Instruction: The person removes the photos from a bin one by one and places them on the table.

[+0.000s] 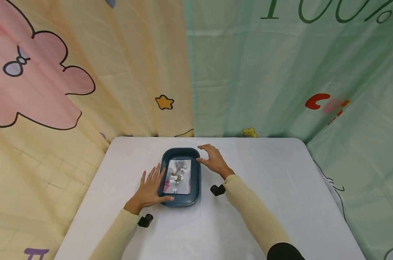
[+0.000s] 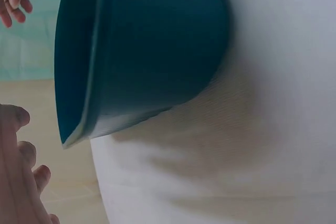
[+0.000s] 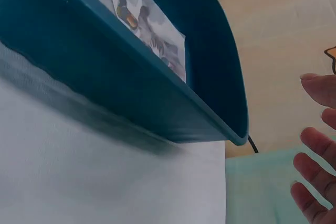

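A dark teal tray [image 1: 180, 200] with rounded corners stands on the white table. Inside it lies a rectangular card or stack of paper [image 1: 178, 177] printed with a grey and pink picture; the right wrist view shows part of that print [image 3: 149, 35] over the tray wall [image 3: 105, 66]. At the tray's left side my left hand [image 1: 149, 191] is spread, its fingers and thumb overlapping the rim in the head view. My right hand [image 1: 214, 159] is beside the upper right corner, thumb and fingers apart with nothing between them.
The white table [image 1: 264, 202] reaches out around the tray. Printed curtains [image 1: 144, 65] hang behind it and along both sides. A small black wrist device [image 1: 217, 190] sits at the right sleeve, another [image 1: 145, 220] at the left.
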The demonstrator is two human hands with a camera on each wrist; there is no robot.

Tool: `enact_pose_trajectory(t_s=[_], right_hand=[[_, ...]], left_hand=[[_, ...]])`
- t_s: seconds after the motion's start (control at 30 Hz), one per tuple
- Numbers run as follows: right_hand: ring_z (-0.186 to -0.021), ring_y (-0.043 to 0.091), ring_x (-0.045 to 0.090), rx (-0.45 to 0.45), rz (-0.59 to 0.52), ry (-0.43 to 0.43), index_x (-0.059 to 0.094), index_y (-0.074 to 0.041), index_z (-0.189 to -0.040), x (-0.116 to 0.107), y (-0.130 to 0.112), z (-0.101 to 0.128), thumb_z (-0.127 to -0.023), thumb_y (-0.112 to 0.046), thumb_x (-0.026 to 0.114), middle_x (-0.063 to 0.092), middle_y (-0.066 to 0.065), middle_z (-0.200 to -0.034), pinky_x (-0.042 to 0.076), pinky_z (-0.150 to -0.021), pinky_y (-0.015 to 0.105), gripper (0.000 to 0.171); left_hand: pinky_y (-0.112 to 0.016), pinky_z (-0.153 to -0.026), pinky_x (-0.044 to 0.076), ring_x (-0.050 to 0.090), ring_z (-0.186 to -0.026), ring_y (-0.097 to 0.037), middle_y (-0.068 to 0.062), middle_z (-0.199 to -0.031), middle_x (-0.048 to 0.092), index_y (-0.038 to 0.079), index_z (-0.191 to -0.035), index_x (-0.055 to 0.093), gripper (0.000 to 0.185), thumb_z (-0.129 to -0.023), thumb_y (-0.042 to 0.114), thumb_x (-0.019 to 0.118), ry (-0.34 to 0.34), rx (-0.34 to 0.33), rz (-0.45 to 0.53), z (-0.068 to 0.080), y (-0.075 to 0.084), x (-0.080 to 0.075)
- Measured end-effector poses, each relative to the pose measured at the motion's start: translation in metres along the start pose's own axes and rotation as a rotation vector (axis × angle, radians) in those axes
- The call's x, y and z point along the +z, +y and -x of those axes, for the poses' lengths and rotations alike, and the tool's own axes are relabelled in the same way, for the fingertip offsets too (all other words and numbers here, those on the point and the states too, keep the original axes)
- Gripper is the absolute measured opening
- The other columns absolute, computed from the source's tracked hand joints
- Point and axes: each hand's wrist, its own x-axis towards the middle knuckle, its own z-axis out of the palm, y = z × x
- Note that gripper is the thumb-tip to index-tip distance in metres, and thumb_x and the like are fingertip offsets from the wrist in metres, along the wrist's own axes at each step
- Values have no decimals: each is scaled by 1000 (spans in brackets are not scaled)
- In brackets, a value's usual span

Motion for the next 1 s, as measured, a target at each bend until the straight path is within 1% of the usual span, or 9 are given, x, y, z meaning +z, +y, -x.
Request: enact_pose_trajectory(t_s=[0.2, 0.33, 0.47, 0.53, 0.6, 0.67, 0.77, 0.83, 1.0], right_hand=[[-117, 32, 54, -37, -74, -19, 57, 0, -129, 21, 1, -6, -89, -17, 70, 58, 15, -126, 41, -102, 47, 45], [-117, 31, 54, -45, -107, -53, 58, 2, -128, 36, -1, -8, -89, -13, 70, 59, 16, -124, 41, -102, 44, 43], [-120, 31, 53, -7, -145, -91, 58, 2, -128, 47, -6, -11, -89, -11, 70, 59, 16, -125, 41, -103, 44, 43], [-122, 32, 52, 17, -161, -104, 57, 2, -128, 52, -8, -13, -89, -9, 69, 57, 17, -127, 40, -104, 45, 43], [-123, 32, 50, 42, -170, -118, 57, 1, -130, 56, -11, -16, -89, -10, 69, 56, 16, -129, 39, -104, 46, 44], [-124, 32, 50, 57, -174, -128, 56, 1, -130, 60, -13, -18, -89, -10, 68, 55, 16, -131, 39, -105, 46, 44], [-123, 30, 51, 69, -160, -123, 57, 1, -130, 67, -17, -21, -89, -9, 69, 55, 16, -130, 39, -105, 44, 44], [-121, 29, 52, 69, -147, -103, 58, 1, -129, 72, -19, -22, -88, -7, 70, 56, 15, -128, 40, -104, 43, 44], [-120, 31, 51, 102, -181, -54, 58, 1, -128, 81, -29, -24, -88, -5, 69, 56, 16, -127, 40, -104, 44, 42]], left_hand=[[-64, -111, 0, 10, -145, -41, -22, -160, 3, 0, -153, 15, 125, -67, 77, 63, -44, -6, 1, 2, -2, 14], [-66, -110, 3, 10, -144, -43, -25, -159, 4, -5, -151, 15, 132, -63, 81, 62, -73, 8, 4, 6, -4, 21], [-65, -111, 3, 8, -144, -43, -25, -159, 2, -7, -150, 13, 139, -59, 86, 60, -106, 6, 6, 8, -7, 28], [-64, -112, 2, 6, -144, -42, -24, -159, -1, -7, -151, 9, 142, -58, 88, 58, -120, -3, -1, 7, -8, 29], [-63, -113, 1, 4, -145, -41, -24, -159, -3, -8, -150, 6, 144, -57, 88, 59, -124, -14, -4, 7, -9, 30], [-62, -113, 0, 3, -145, -40, -25, -158, -4, -9, -150, 5, 144, -57, 85, 63, -125, -25, 12, 6, -10, 30], [-61, -113, 0, 3, -145, -40, -26, -158, -5, -10, -150, 4, 144, -57, 81, 67, -124, -35, 25, 5, -10, 29], [-61, -113, 0, 3, -145, -41, -25, -158, -5, -10, -150, 4, 143, -58, 79, 69, -124, -38, 31, 4, -10, 30], [-61, -113, 1, 5, -145, -40, -24, -159, -3, -9, -150, 5, 139, -61, 76, 69, -116, -46, 42, 3, -10, 31]])
